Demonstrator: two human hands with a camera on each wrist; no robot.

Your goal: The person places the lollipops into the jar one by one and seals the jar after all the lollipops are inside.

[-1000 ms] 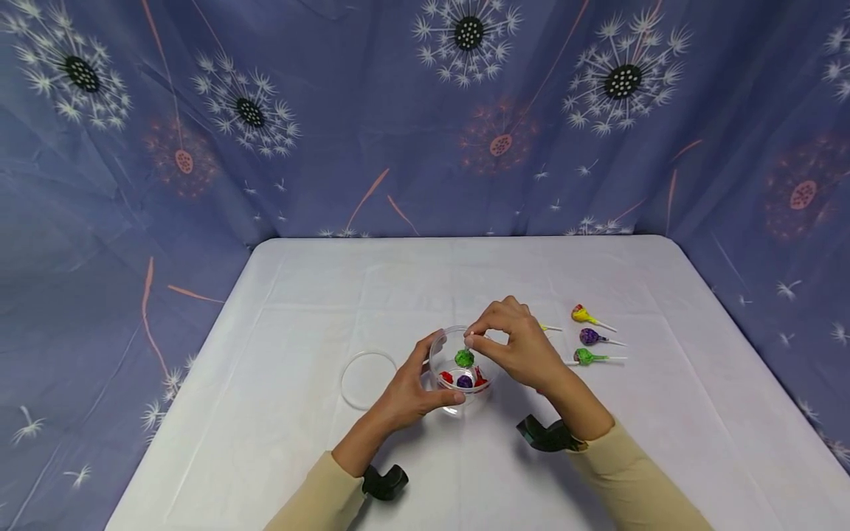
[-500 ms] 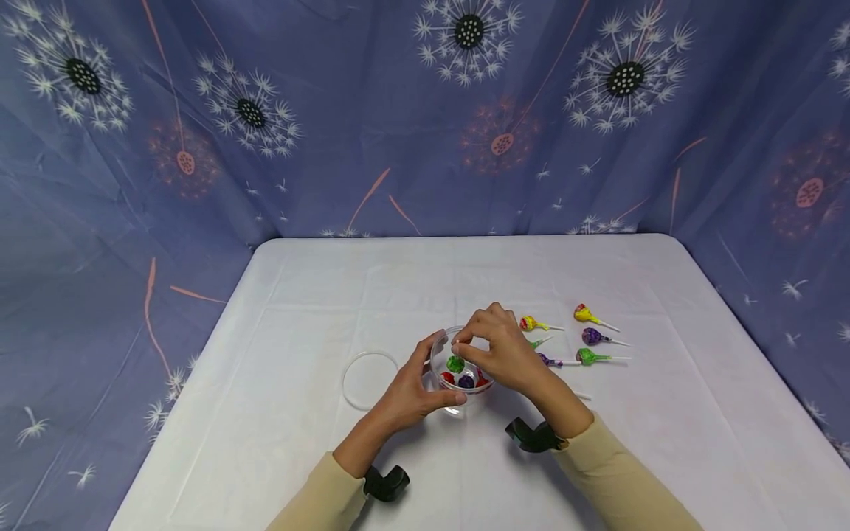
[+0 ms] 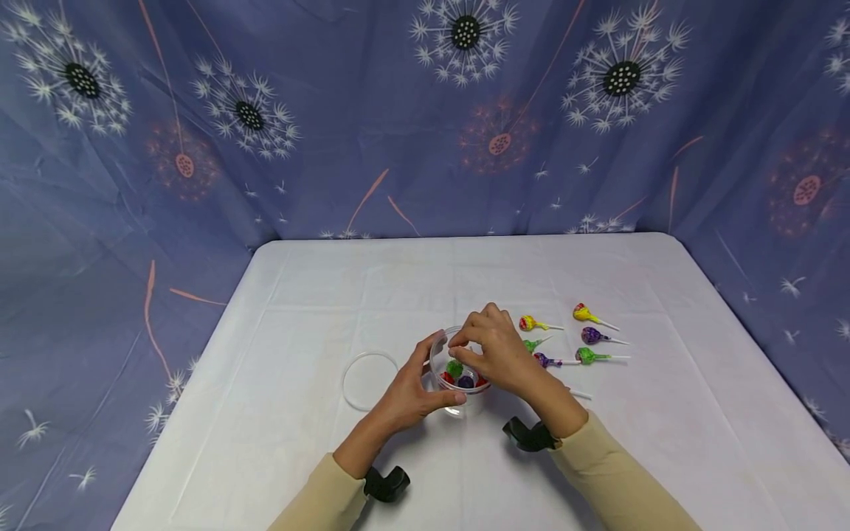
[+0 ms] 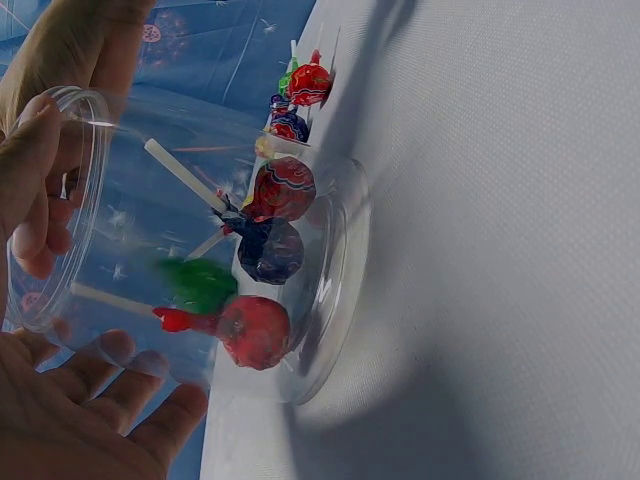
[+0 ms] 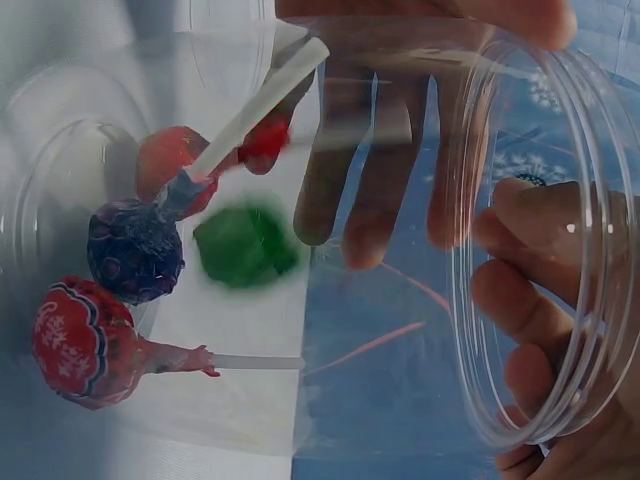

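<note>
My left hand (image 3: 415, 394) grips a clear round plastic jar (image 3: 443, 377) by its side, fingers and thumb spread round the wall. Inside, two red lollipops (image 4: 255, 333) and a dark purple lollipop (image 4: 270, 250) lie heads toward the base. A green lollipop (image 5: 245, 245) is blurred inside the jar, its head just above the others. At the jar's mouth, my right hand (image 3: 494, 350) has its fingers bent over the rim, with thumb and index fingertips slightly apart. The green head lies away from these fingers (image 5: 515, 300) in the right wrist view.
Right of the jar lie several lollipops: yellow (image 3: 586, 314), purple (image 3: 593, 336) and green (image 3: 587, 356) in one column, others nearer my right hand. My right forearm partly covers one stick (image 3: 580, 393). A clear round lid (image 3: 345, 383) lies left of the jar on the white tabletop (image 3: 279, 442).
My right hand has moved left and slightly down over the jar's mouth. The green lollipop has gone lower into the jar, away from the fingertips. My left hand has stayed put.
</note>
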